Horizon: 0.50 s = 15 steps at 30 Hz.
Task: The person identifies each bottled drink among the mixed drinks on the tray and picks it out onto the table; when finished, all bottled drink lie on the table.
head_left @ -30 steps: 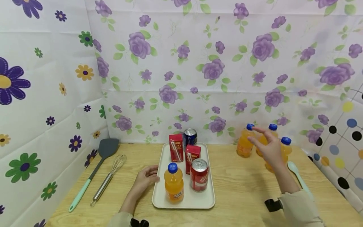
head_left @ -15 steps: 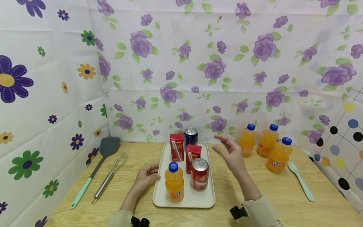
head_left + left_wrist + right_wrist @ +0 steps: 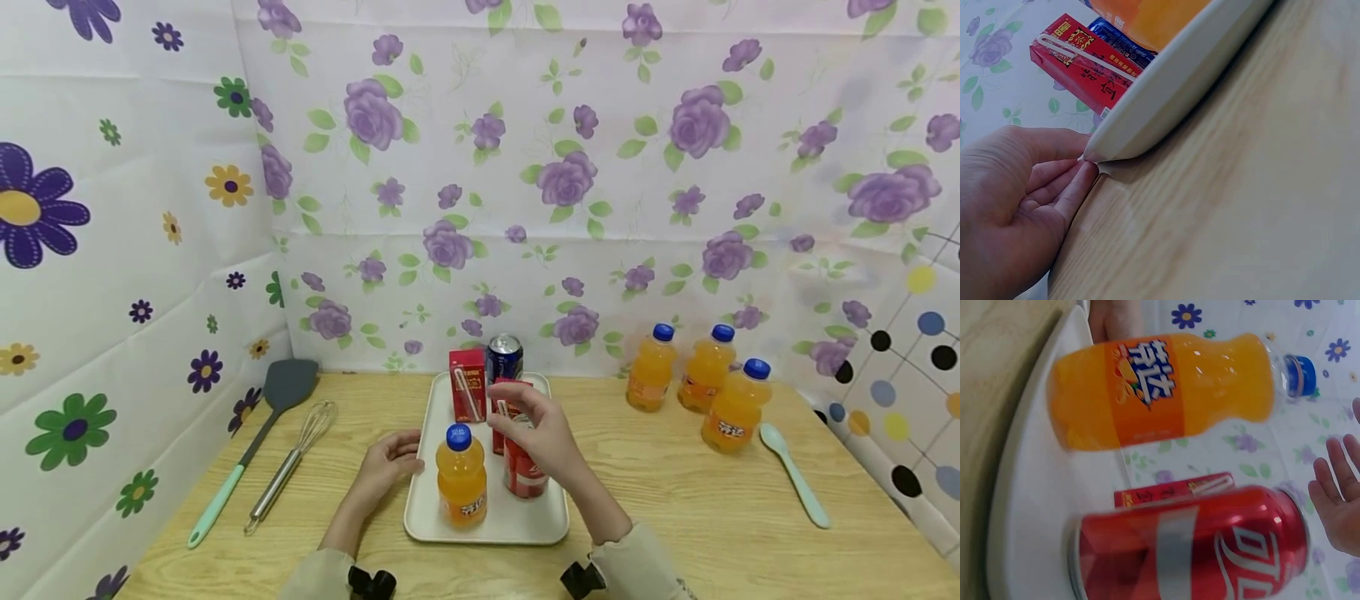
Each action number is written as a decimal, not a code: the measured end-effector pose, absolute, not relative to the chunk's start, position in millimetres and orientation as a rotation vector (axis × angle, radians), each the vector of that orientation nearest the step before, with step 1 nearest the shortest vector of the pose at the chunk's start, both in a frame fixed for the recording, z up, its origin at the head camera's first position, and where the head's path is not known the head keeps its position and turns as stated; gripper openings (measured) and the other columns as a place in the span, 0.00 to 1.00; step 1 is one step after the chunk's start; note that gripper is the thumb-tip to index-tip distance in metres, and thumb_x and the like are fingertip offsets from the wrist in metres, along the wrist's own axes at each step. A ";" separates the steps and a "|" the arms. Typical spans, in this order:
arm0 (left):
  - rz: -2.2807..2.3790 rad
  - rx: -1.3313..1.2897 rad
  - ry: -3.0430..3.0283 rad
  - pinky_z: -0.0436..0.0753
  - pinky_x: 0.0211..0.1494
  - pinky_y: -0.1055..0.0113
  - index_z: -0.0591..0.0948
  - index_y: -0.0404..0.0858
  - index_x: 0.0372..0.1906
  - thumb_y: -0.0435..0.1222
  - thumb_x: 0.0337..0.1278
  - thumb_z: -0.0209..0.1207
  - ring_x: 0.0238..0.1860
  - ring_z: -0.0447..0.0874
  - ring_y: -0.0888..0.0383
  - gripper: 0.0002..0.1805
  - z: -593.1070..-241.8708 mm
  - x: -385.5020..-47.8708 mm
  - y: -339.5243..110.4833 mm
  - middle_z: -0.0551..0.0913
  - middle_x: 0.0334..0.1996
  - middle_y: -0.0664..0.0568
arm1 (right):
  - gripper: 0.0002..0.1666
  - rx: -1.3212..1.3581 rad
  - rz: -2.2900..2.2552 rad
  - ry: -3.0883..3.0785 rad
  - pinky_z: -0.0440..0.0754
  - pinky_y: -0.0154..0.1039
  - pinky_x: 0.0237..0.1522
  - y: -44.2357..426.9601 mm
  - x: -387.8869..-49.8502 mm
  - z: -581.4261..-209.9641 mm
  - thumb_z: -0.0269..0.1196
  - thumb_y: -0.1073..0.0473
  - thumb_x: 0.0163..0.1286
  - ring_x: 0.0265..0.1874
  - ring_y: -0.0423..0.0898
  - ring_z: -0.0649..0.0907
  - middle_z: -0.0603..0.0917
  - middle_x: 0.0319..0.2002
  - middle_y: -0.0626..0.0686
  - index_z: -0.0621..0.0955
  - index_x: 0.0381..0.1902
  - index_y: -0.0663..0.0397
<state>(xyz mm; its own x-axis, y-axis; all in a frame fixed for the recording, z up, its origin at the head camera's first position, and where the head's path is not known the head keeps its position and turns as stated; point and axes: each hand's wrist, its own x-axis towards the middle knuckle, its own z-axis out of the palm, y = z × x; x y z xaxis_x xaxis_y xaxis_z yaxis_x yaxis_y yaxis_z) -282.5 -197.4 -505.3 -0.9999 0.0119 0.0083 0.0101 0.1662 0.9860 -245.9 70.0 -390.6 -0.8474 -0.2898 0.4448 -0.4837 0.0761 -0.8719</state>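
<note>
A white tray (image 3: 517, 530) bears an orange soda bottle (image 3: 462, 479) with a blue cap, a red cola can (image 3: 525, 475), two red drink cartons (image 3: 467, 392) and a dark blue can (image 3: 505, 358). My left hand (image 3: 385, 473) is at the tray's left side; in the left wrist view its thumb and forefinger pinch the rim. My right hand (image 3: 542, 435) hovers over the cola can, fingers curved, thumb apart, holding nothing. It partly hides that can and the nearer carton. In the right wrist view the cola can (image 3: 1191, 550) lies just below the right hand (image 3: 1340, 494).
Three orange soda bottles (image 3: 731, 408) stand at the back right, beside a pale green spoon (image 3: 795, 475). On the left lie a spatula (image 3: 255, 442) and a whisk (image 3: 292, 467). A flowered sheet (image 3: 525, 208) hangs behind the wooden table (image 3: 645, 525).
My right hand has moved left from beside the three bottles to above the cola can on the tray. My left hand has stayed at the tray's edge.
</note>
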 end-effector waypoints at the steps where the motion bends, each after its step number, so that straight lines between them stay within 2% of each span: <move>1: 2.030 0.024 2.396 0.81 0.46 0.78 0.75 0.25 0.60 0.22 0.49 0.63 0.54 0.80 0.47 0.28 -505.3 -282.7 -197.3 0.80 0.54 0.32 | 0.22 0.807 1.879 -2.196 0.73 0.57 0.67 66.5 -245.8 -391.6 0.65 0.61 0.66 0.60 0.59 0.78 0.81 0.56 0.63 0.78 0.56 0.61; 5: 2.043 0.042 2.388 0.81 0.46 0.79 0.75 0.25 0.60 0.22 0.49 0.64 0.53 0.81 0.49 0.28 -505.4 -284.3 -196.6 0.80 0.54 0.32 | 0.22 0.861 1.923 -2.237 0.78 0.44 0.64 54.7 -244.8 -394.9 0.65 0.61 0.66 0.58 0.59 0.79 0.81 0.56 0.63 0.78 0.56 0.62; 7: 2.053 0.055 2.382 0.81 0.46 0.79 0.75 0.25 0.60 0.22 0.49 0.64 0.52 0.81 0.50 0.28 -506.1 -285.4 -196.5 0.80 0.54 0.32 | 0.23 0.908 1.947 -2.251 0.78 0.41 0.64 50.1 -244.5 -396.7 0.64 0.60 0.66 0.58 0.59 0.79 0.80 0.56 0.63 0.77 0.57 0.62; 10: 2.061 0.067 2.380 0.81 0.46 0.79 0.75 0.24 0.59 0.22 0.48 0.63 0.52 0.81 0.50 0.28 -507.5 -285.4 -196.7 0.80 0.54 0.31 | 0.25 0.991 1.955 -2.286 0.76 0.45 0.66 44.4 -244.4 -400.7 0.64 0.58 0.67 0.60 0.59 0.78 0.79 0.58 0.65 0.76 0.59 0.62; 13: 2.051 0.061 2.387 0.81 0.46 0.79 0.75 0.24 0.59 0.23 0.49 0.64 0.52 0.81 0.50 0.28 -507.2 -283.5 -197.1 0.80 0.54 0.31 | 0.27 1.008 1.964 -2.369 0.74 0.49 0.68 41.0 -244.5 -404.5 0.64 0.55 0.67 0.61 0.56 0.78 0.79 0.60 0.62 0.76 0.61 0.60; 15: 2.040 0.051 2.398 0.81 0.46 0.80 0.75 0.25 0.59 0.23 0.49 0.64 0.51 0.82 0.52 0.28 -506.2 -281.6 -197.2 0.80 0.54 0.32 | 0.27 0.992 1.987 -2.424 0.76 0.48 0.66 40.0 -244.5 -406.5 0.65 0.53 0.67 0.60 0.54 0.78 0.80 0.60 0.60 0.76 0.61 0.58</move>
<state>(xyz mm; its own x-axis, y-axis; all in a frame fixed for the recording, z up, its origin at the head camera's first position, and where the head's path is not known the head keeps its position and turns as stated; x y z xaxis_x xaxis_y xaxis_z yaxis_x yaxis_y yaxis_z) -281.6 -197.2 -506.2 -0.9994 0.0205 0.0263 0.0292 0.1600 0.9867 -244.5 40.0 -406.5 -0.8082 -0.5306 0.2555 -0.3546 0.0920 -0.9305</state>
